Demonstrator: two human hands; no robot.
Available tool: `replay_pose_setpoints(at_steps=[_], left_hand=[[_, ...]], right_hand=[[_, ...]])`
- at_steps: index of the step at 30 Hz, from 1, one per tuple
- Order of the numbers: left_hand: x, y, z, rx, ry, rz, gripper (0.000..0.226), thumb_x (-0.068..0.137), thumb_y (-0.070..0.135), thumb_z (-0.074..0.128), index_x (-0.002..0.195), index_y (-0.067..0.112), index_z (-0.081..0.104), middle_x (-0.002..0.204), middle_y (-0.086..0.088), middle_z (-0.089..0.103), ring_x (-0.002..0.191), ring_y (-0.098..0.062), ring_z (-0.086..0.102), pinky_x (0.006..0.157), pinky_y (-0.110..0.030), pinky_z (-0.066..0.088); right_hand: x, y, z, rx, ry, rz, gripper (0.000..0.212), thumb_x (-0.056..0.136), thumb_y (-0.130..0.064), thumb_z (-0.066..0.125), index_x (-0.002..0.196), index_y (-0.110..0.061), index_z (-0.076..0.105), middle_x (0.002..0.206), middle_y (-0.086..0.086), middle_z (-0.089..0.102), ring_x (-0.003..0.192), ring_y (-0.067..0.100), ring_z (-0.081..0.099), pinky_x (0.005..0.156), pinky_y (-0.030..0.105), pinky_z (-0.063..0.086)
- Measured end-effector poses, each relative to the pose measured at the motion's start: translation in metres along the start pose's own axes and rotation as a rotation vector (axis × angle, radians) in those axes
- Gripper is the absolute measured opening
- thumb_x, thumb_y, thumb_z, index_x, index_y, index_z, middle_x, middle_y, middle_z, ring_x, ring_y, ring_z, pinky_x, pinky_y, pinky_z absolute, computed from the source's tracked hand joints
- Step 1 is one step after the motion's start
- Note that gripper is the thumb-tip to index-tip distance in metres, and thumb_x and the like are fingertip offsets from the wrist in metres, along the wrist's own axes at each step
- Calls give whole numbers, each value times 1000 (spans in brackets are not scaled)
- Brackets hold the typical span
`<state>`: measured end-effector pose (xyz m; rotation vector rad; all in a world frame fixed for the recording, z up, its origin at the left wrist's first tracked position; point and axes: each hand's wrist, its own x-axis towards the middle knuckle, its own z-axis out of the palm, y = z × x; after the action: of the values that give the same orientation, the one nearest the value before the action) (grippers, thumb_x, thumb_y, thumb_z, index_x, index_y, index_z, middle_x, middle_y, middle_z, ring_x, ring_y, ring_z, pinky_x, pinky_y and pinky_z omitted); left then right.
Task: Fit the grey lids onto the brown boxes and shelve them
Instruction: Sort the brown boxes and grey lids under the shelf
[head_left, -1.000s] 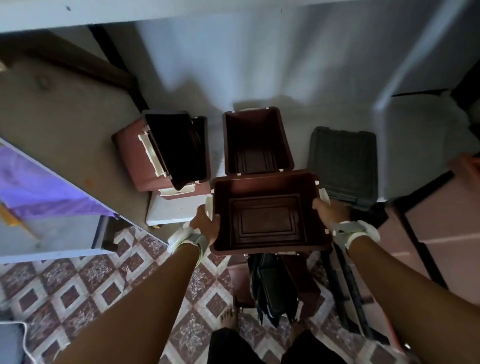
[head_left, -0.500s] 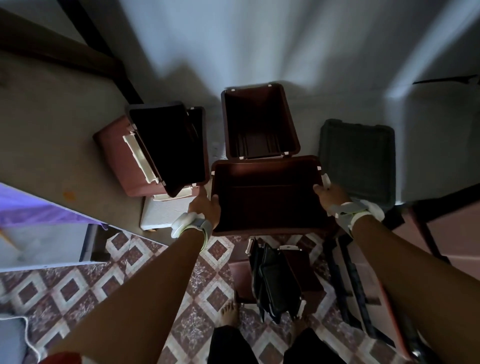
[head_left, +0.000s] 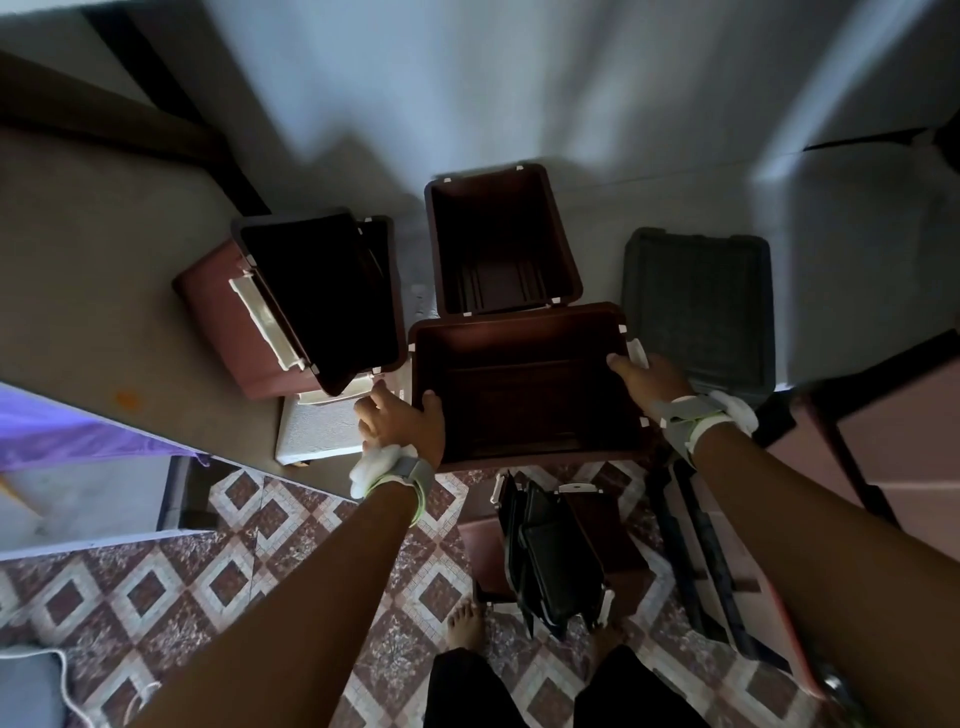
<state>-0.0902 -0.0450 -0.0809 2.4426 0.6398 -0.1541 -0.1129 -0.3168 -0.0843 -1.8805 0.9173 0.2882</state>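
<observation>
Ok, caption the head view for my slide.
Both hands, left and right, hold an open brown box beside a grey lid.

Open brown box (head_left: 501, 241) blocking straight ahead, tilted boxes (head_left: 291, 306) crowding left, grey lid (head_left: 698, 306) lying right, bare surface (head_left: 857, 249) beyond it

On the grey table (head_left: 104, 312) stand an open brown box (head_left: 501, 244), a tipped box (head_left: 291, 306) over a white lid (head_left: 322, 426), and a grey lid (head_left: 698, 306). On the tiled floor (head_left: 208, 561), another box (head_left: 561, 551) holds upright lids.
</observation>
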Motion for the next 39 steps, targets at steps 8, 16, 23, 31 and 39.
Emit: replay_pose_setpoints(at_steps=[8,16,23,31,39], left_hand=[[-51,89,14,-97,-20,328,49,89,41,61,126,10,52,131,-12,47,121,-30,46,99,-40,40],[-97,213,83,-225,-490,513,20,93,23,52,101,7,60,92,-9,66,85,-21,61,63,-28,38],[-96,234,178,86,-604,247,57,97,34,46,142,0,35,141,-20,48,126,-37,52,103,-43,46],[-72,246,200,451,-697,500,36,99,28,51,130,9,56,132,-7,61,121,-32,57,97,-43,50],[-78,241,211,533,-836,417,42,95,29,60,128,5,56,130,-12,60,116,-33,60,97,-41,52]], right_hand=[[-3,2,-39,-27,145,-63,55,103,-42,32,95,2,64,101,24,61,97,33,58,82,33,38],[20,36,-98,54,345,23,38,98,-29,44,73,-6,58,83,9,54,83,23,51,72,26,33],[47,69,-115,46,337,176,38,76,-43,40,82,-9,55,101,16,61,101,36,59,73,29,37],[69,85,-117,17,323,249,54,93,-33,52,139,-6,43,142,18,44,128,36,44,104,36,37],[76,79,-114,-38,385,250,49,95,-28,50,138,-7,44,141,18,45,126,36,46,99,37,40]])
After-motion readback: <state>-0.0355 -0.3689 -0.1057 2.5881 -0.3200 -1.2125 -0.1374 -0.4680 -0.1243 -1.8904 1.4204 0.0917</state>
